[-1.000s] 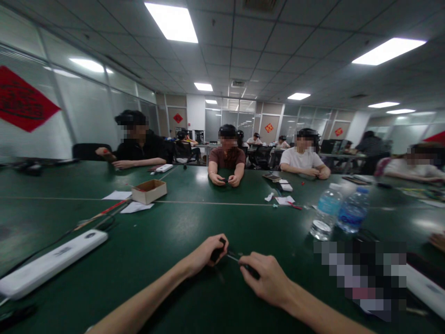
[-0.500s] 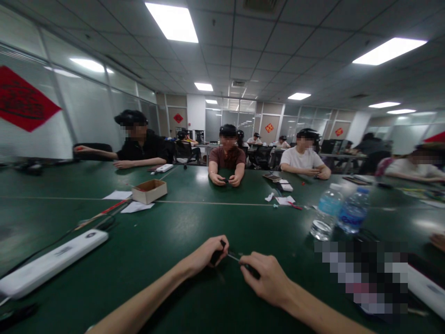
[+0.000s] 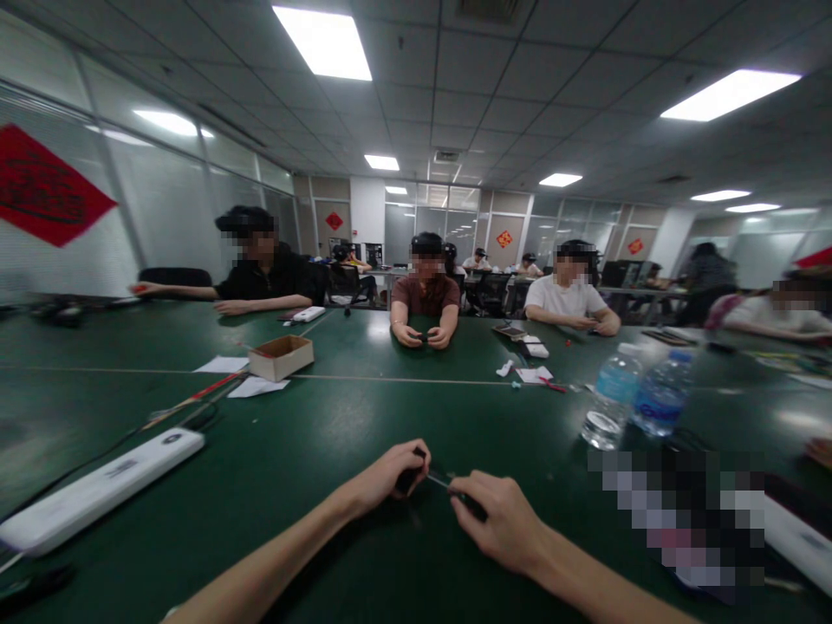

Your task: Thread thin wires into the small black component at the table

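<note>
Head view: left hand [image 3: 383, 478] and right hand [image 3: 500, 524] both grip clamped on a thin metal rod [image 3: 438, 481]; a slackened pinch could let it slip.

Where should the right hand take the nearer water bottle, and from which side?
Take the nearer water bottle around its middle, below the neck, probably coming from the near left, the side facing the right hand. It stands on its base, and a second bottle stands close on its right, leaving little room for fingers there.
</note>
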Available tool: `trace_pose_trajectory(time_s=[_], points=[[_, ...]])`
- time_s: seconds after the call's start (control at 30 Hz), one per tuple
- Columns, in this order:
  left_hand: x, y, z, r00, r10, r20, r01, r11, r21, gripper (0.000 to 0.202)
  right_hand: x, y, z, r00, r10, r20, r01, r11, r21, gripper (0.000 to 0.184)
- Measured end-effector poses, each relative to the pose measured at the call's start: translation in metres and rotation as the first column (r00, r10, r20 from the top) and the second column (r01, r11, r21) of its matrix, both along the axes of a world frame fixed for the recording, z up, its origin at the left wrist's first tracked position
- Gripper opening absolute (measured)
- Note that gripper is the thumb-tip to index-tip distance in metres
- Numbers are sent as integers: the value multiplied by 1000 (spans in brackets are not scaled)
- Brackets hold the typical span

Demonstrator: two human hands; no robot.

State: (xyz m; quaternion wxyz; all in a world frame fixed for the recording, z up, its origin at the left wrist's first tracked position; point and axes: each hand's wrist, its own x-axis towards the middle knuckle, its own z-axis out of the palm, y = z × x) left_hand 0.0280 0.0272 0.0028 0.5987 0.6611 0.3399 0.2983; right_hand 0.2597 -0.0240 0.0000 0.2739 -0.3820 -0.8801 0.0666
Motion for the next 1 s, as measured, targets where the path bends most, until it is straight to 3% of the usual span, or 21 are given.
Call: trace_pose_trajectory(time_s=[1.0], points=[[0, -6, 12, 997, -30, -68, 31, 999, 11, 22, -1, 0, 0, 999, -39, -22, 40, 998, 47, 21]])
